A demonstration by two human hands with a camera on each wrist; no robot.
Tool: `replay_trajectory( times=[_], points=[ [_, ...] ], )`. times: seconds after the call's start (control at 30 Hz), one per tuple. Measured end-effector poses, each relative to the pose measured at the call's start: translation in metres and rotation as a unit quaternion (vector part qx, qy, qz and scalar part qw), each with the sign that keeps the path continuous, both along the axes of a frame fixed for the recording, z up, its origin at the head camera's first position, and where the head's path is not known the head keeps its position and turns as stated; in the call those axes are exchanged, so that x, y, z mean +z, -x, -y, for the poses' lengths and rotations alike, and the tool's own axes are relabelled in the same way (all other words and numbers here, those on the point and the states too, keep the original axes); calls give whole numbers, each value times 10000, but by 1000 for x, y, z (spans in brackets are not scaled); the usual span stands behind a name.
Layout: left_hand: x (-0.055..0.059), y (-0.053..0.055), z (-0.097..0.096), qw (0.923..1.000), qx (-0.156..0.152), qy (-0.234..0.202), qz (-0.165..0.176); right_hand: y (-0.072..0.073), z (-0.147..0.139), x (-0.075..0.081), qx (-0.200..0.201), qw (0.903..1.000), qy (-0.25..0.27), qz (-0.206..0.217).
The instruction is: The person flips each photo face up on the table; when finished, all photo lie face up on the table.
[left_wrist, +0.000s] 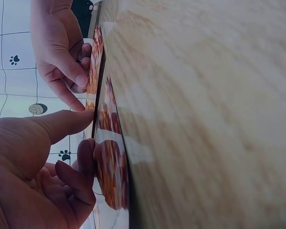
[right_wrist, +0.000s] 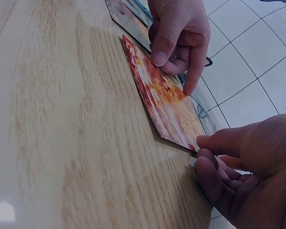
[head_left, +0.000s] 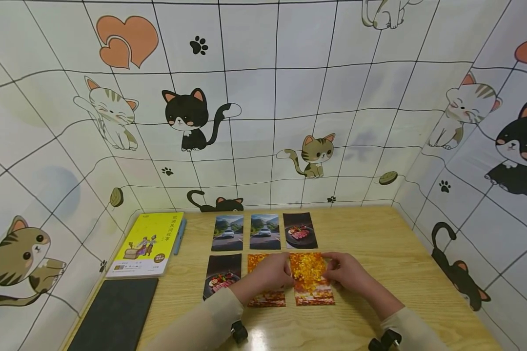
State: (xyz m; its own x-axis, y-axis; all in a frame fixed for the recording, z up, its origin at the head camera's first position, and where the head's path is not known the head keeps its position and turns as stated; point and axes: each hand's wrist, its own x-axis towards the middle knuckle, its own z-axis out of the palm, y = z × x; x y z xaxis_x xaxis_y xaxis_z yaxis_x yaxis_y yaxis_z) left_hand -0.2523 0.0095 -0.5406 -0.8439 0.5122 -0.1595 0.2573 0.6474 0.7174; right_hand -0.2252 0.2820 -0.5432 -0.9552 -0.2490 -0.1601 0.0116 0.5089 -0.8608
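Between the two hands lies a photo card of golden autumn foliage. My right hand pinches its right edge; the right wrist view shows the thumb above the card's corner. At its left edge is my left hand, thumb and curled fingers gripping the edge. A matching autumn card lies partly hidden beneath the left hand. Left of it, the forearm partly covers a food-plate card. Behind them stand in a row two car-on-road cards and another food-plate card.
A yellow book lies on the left of the wooden table, with a blue pen-like item along its right side. Nearer is a dark flat pad or notebook. Cat-printed sheeting walls the table at the back and sides.
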Motion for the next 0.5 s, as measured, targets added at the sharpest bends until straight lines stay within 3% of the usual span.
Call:
replay_trajectory(
  times=[0.33, 0.5],
  points=[
    [-1, 3, 12, 9977, 156, -590, 295, -3, -1, -1, -166, 9998, 9, -58],
    [4, 9, 33, 9985, 245, -476, -66, -2, -6, -1, -348, 9990, -102, -245]
  ],
)
